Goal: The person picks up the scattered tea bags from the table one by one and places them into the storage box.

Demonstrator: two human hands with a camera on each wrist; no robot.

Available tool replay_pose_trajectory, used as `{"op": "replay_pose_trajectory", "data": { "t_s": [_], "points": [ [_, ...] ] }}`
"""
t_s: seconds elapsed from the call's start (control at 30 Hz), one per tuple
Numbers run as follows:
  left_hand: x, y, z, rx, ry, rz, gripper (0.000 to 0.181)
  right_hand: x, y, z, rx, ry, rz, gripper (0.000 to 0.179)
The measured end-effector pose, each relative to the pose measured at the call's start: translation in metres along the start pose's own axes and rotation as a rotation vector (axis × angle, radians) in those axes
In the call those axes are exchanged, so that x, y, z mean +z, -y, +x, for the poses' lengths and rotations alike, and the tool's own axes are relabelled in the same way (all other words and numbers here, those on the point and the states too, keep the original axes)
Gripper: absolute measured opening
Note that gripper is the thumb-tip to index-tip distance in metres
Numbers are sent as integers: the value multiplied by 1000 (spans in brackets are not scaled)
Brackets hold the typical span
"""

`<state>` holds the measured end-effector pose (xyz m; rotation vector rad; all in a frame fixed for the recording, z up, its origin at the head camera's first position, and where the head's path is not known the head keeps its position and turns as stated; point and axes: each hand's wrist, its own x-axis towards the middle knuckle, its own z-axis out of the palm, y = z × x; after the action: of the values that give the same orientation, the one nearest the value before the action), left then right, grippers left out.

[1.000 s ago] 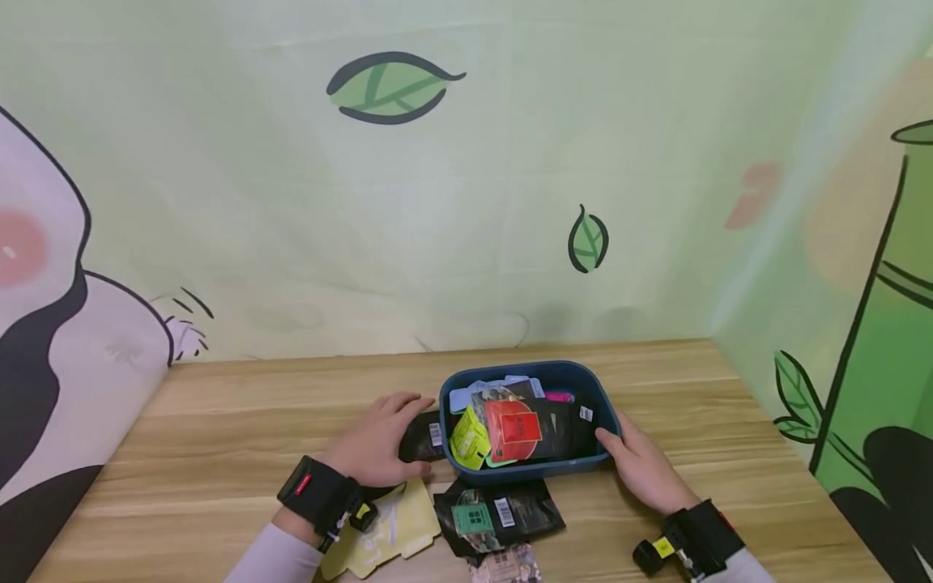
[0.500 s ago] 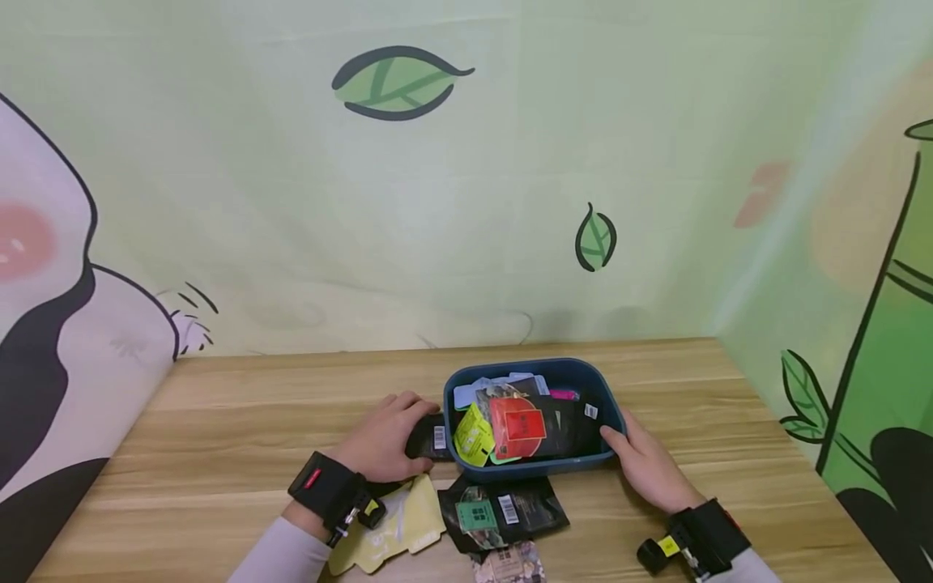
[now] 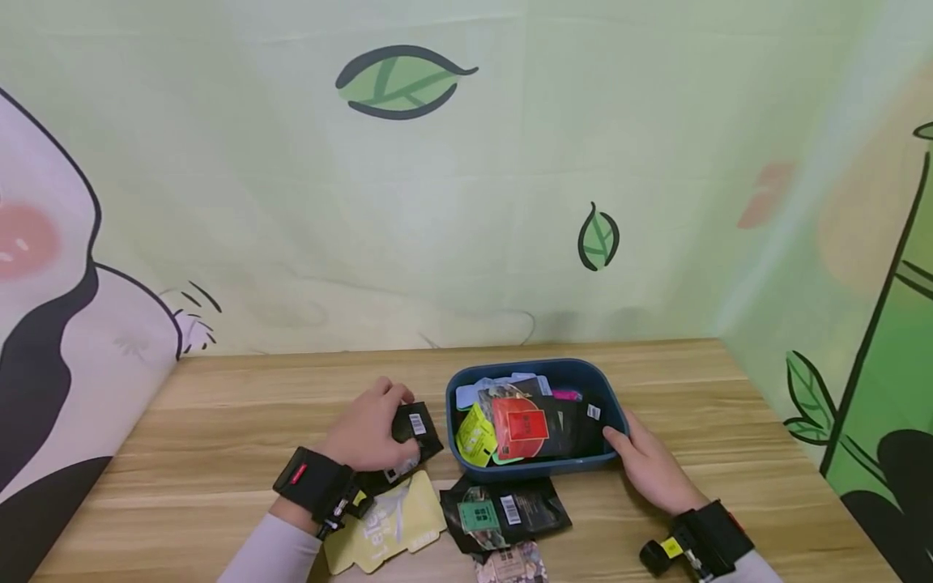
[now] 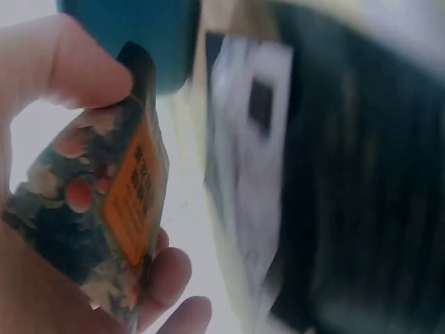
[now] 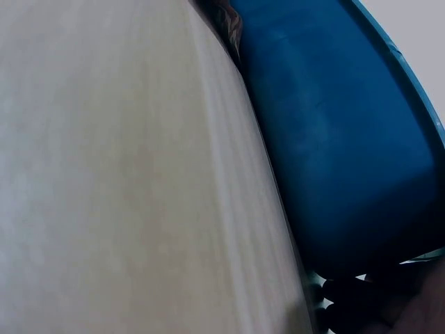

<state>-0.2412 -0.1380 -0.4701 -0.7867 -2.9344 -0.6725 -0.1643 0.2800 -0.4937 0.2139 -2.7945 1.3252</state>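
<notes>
My left hand (image 3: 368, 429) pinches a glossy black packet (image 3: 417, 423) just left of the blue plastic basket (image 3: 543, 467). In the left wrist view, the packet (image 4: 76, 181) shows a printed fruit or flower pattern and an orange label, with the thumb on one side and fingers behind. My right hand (image 3: 649, 465) grips the right end of the basket, its thumb over the rim; the other fingers are mostly hidden. Inside the basket lie a black packet with a red label (image 3: 523, 427), a yellow-green packet (image 3: 476, 437) and pale blue pieces (image 3: 503, 389).
In front of the basket lie a black packet with a green label (image 3: 504, 514) and a flowered packet (image 3: 512, 564). A pale yellow flattened carton or packet (image 3: 386, 526) sits below my left hand. The wooden table (image 3: 240, 453) meets a printed cloth backdrop (image 3: 466, 202).
My left hand has taken hold of the black packet and drawn it left, away from the basket's side. The right hand stays on the basket; the view has shifted slightly.
</notes>
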Motion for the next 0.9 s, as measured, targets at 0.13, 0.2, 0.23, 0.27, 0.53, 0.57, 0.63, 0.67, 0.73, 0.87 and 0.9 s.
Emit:
{"op": "replay_pose_trajectory", "data": {
  "t_s": [0.13,0.2,0.23,0.27,0.53,0.57,0.63,0.67,0.73,0.87,0.9],
  "points": [
    [-9,4,-1,-45,-72,-8,57,0,-1,0,-3,-1,-2,67],
    [-14,2,-2,-40,-111,-11,55,-1,-1,-1,-5,-1,-3,67],
    [-16,0,-2,-38,-127,-7,55,-1,-1,-1,-7,0,-2,67],
    [-18,-2,-3,-33,-141,-4,56,-1,-1,-1,-5,0,-3,67],
    [-18,-26,-1,116,-186,1,54,-2,1,-2,16,8,-2,67],
    [-17,-26,-1,139,-175,6,55,-2,1,-2,15,8,0,67],
    [-16,-27,-2,158,-144,19,58,-1,2,-2,10,8,4,67],
    [-15,-26,-3,157,-123,38,60,-1,2,-2,9,10,5,67],
    [-12,-25,-5,152,-76,64,64,0,2,-1,6,10,2,67],
    [-3,-24,-7,156,45,121,67,0,3,0,9,12,0,67],
    [-1,-24,-6,162,72,122,66,0,3,0,9,11,-1,67]
  ]
}}
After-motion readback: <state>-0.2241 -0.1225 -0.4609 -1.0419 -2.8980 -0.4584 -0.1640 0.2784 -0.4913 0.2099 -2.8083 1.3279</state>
